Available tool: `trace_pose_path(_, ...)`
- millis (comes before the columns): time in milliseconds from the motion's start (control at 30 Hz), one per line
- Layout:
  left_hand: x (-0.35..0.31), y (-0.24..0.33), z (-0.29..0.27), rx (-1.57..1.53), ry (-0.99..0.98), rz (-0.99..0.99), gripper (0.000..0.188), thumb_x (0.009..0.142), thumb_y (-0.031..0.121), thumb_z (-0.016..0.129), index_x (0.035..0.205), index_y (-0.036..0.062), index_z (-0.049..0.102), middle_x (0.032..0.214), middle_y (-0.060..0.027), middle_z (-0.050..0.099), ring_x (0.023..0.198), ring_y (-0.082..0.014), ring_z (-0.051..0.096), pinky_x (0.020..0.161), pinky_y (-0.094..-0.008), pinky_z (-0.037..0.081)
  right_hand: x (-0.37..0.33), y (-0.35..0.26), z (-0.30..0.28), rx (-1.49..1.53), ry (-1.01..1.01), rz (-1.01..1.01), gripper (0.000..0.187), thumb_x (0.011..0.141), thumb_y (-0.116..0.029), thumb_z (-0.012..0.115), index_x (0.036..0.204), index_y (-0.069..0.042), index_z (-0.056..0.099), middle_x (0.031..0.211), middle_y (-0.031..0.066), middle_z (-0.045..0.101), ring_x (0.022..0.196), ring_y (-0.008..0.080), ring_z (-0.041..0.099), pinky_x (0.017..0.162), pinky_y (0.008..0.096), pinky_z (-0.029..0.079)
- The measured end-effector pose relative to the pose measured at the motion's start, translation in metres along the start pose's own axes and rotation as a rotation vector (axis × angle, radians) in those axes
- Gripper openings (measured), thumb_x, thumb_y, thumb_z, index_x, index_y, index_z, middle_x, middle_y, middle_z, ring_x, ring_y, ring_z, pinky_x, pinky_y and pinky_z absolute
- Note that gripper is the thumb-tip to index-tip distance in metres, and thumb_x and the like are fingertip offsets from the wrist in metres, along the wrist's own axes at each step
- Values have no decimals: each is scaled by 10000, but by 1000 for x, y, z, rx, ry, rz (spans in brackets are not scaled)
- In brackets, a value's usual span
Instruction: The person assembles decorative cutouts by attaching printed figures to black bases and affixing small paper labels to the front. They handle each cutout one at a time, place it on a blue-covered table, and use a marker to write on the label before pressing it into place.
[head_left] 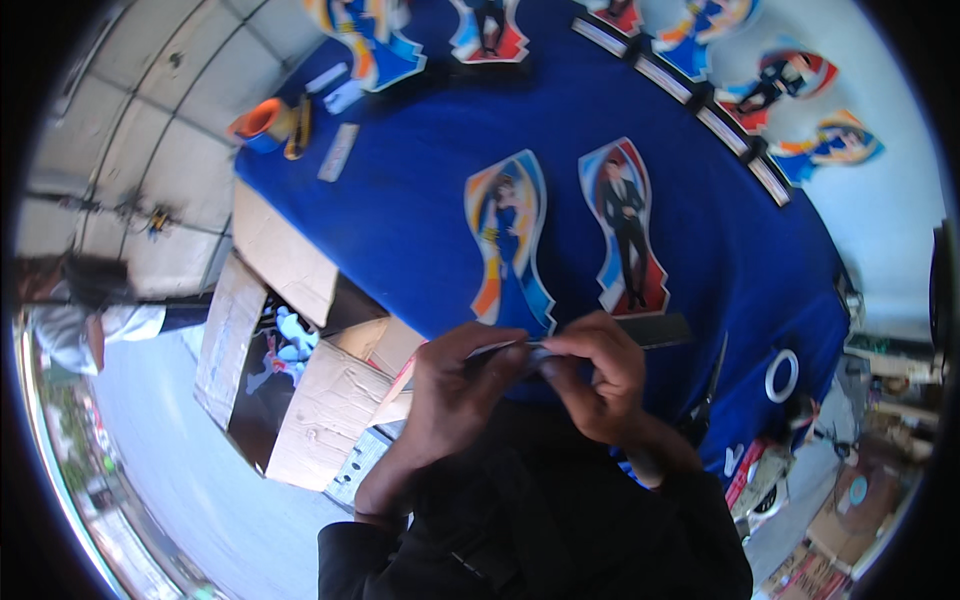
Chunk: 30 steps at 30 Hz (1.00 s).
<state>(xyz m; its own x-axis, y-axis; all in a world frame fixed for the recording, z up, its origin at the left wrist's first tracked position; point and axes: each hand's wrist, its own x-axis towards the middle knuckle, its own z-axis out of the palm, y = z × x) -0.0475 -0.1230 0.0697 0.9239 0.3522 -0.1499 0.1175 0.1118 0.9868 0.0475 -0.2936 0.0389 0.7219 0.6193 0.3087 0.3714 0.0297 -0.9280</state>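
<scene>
Both hands pinch a thin flat dark strip over the near edge of the blue-covered table [420, 200].

Left hand [455, 385] and right hand [600, 375] meet fingertip to fingertip, closed on the strip [520, 350] between them — likely for fine control — just below two cut-out figure boards [565, 235].

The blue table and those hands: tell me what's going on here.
A person stands at a blue table, both hands together at its near edge. The left hand and right hand pinch a thin, flat strip between their fingers. Just beyond lie two shaped figure cutouts: one of a figure in a blue dress, one of a figure in a dark suit. More cutouts line the far edge. An open cardboard box sits on the floor to the left.
</scene>
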Motion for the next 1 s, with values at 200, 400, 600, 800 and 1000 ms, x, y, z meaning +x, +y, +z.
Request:
trace_pose_path(200,81,-63,-62,406,154,155,312,908,-20,560,1195,-16,683,1102,-151,653,943,-258,688,792,-352,567,-4,5,-8,140,158,81,130,902,5,696,1013,-8,630,926,93,565,743,158,546,701,276,467)
trace_pose_path(400,151,-78,-93,997,388,55,398,874,78,670,1266,14,646,1151,-221,653,1079,-388,653,910,-461,545,5,10,-4,103,269,212,188,952,-184,634,1037,-37,554,883,70,541,714,124,514,656,262,433)
trace_pose_path(600,96,-21,-54,277,71,368,345,1030,234,583,1232,-35,660,1113,-253,688,1067,-344,688,917,-441,556,12,21,2,203,442,309,201,974,-193,613,1088,-37,558,905,68,551,731,110,530,675,253,440)
trace_pose_path(800,50,7,-27,137,-22,492,238,983,89,648,1171,-49,689,1013,-209,734,946,-305,741,822,-395,588,18,26,5,318,290,178,221,961,-200,618,1106,-44,560,1015,76,557,772,113,532,693,243,437)
trace_pose_path(1000,39,4,-21,415,83,670,218,874,48,700,1083,-15,697,907,-190,700,817,-333,723,694,-402,584,23,26,15,-438,400,-350,290,968,-105,629,1220,28,572,1196,153,562,992,258,625,845,388,513)
